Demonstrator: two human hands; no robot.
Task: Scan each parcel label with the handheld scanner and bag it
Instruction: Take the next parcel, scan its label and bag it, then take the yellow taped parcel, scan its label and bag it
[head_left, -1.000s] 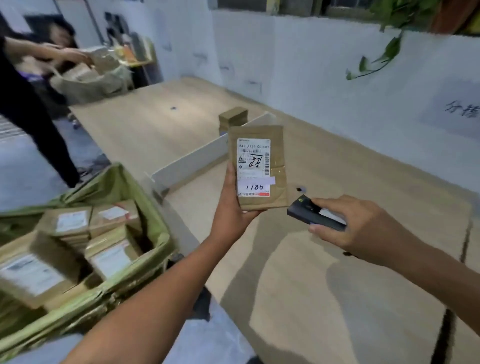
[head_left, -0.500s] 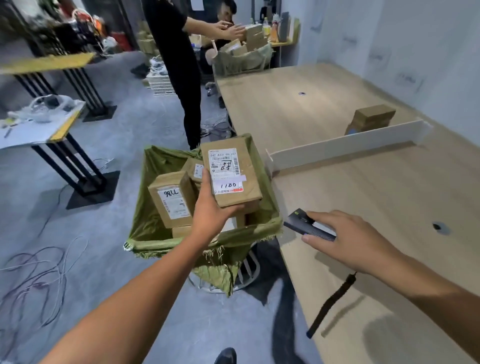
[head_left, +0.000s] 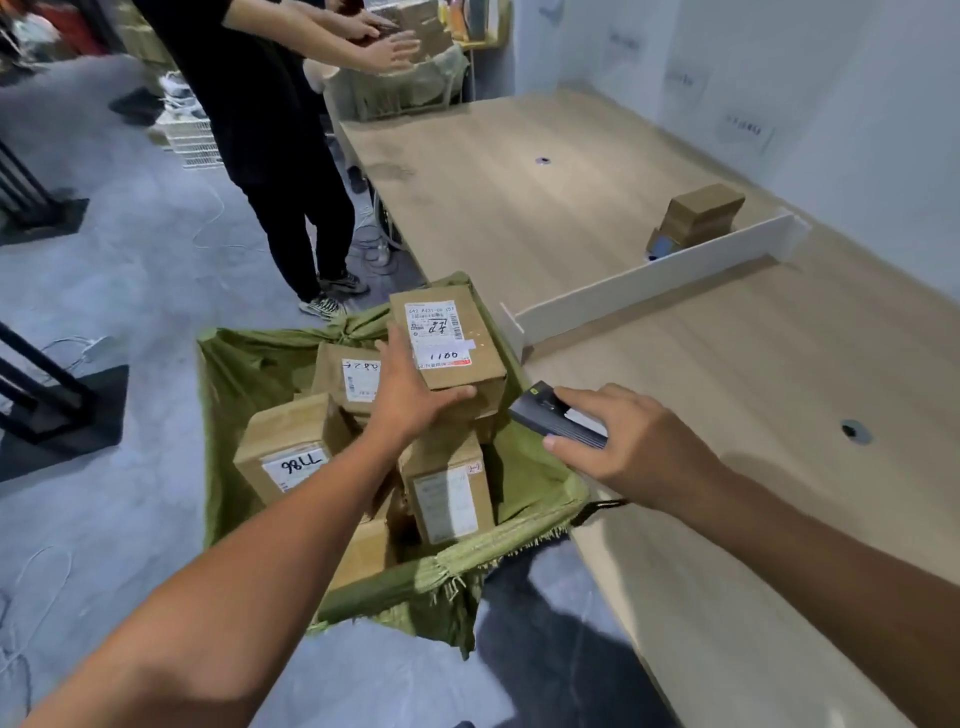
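My left hand (head_left: 410, 392) grips a brown cardboard parcel (head_left: 470, 340) with a white label marked 1100, label up, over the open green woven bag (head_left: 244, 374). Several labelled brown parcels fill the bag, among them one marked 98LL (head_left: 288, 447) and another (head_left: 449, 491) below my hand. My right hand (head_left: 623, 441) holds the dark handheld scanner (head_left: 553, 415) at the table's left edge, just right of the bag, its strap hanging below the wrist.
A wooden table (head_left: 701, 415) stretches to the right with a white divider board (head_left: 654, 283) across it and stacked brown boxes (head_left: 701, 215) behind that. A person in black (head_left: 270, 130) stands beyond the bag, reaching toward another bag (head_left: 400, 88). Black table legs (head_left: 47, 395) stand at left.
My left hand has carried the 1100 parcel from above the table leftward and lowered it over the green bag's contents. My right hand with the scanner has stayed near the table edge.
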